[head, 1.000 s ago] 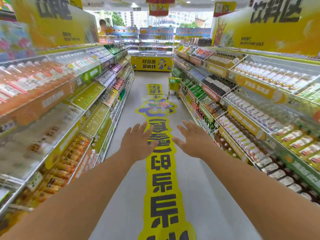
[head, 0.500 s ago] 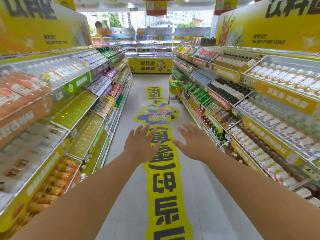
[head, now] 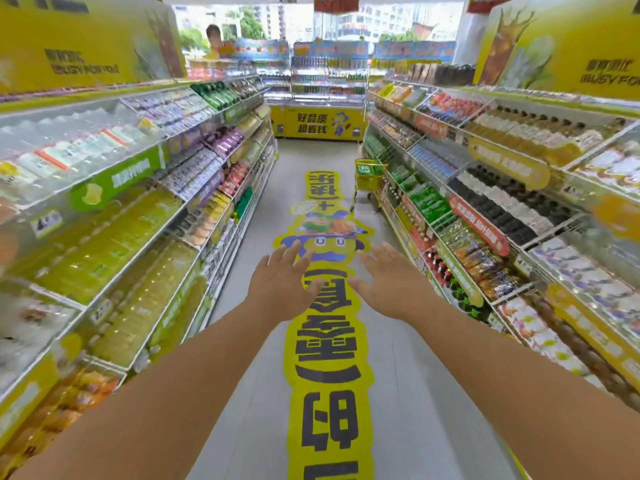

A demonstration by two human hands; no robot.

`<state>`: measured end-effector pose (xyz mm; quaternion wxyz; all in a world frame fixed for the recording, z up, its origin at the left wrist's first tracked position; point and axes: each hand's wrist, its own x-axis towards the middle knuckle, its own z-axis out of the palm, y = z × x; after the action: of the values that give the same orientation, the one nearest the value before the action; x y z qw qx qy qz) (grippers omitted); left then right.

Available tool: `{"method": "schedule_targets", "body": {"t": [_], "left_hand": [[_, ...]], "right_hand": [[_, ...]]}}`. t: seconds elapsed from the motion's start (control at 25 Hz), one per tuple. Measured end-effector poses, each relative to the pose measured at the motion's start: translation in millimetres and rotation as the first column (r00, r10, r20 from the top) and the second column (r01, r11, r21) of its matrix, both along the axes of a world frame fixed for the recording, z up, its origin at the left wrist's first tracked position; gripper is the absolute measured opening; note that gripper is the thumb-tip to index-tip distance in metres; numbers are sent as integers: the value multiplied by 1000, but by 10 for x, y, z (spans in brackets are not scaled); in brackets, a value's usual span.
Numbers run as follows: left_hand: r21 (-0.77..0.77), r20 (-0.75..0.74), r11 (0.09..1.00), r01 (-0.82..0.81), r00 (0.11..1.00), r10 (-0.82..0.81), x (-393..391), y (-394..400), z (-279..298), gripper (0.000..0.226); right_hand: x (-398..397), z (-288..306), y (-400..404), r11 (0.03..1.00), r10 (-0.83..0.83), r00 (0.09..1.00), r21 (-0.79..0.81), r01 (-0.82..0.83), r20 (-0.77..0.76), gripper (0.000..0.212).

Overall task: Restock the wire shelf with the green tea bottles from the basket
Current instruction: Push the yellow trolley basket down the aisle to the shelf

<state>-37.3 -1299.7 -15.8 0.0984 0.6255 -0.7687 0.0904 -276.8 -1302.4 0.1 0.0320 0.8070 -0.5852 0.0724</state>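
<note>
both bare hands are reaching forward over the smooth grey floor (head: 263, 393), left hand (head: 282, 289) and right hand (head: 391, 284) each with grip spread, holding nothing. a yellow wire basket trolley (head: 367, 178) is standing at 12 o'clock beside the right wire shelf (head: 460, 216). a long yellow floor sticker (head: 329, 393) is showing bold black characters; a yellow banner (head: 602, 74) is reading "busy fo".

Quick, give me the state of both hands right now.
Left hand: open, fingers spread, holding nothing.
Right hand: open, fingers spread, holding nothing.
</note>
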Motion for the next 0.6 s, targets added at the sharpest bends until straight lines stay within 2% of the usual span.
{"method": "schedule_targets", "body": {"t": [0.16,0.32,0.6], "left_hand": [[11,4,1000,18,1000,-18,194,-1218,-93,73],[5,42,999,47,998,-47,495,-2409,-106,76],[55,30,998,44,998,-46,860,-4307,-173,74]], "right_hand": [[302,-137,-1185,1000,-12,999,-2,12,46,94],[616,-92,-2287,998,-61,997,18,60,57,78],[895,-85,-4038,989,-128,988,82,121,84,76]]}}
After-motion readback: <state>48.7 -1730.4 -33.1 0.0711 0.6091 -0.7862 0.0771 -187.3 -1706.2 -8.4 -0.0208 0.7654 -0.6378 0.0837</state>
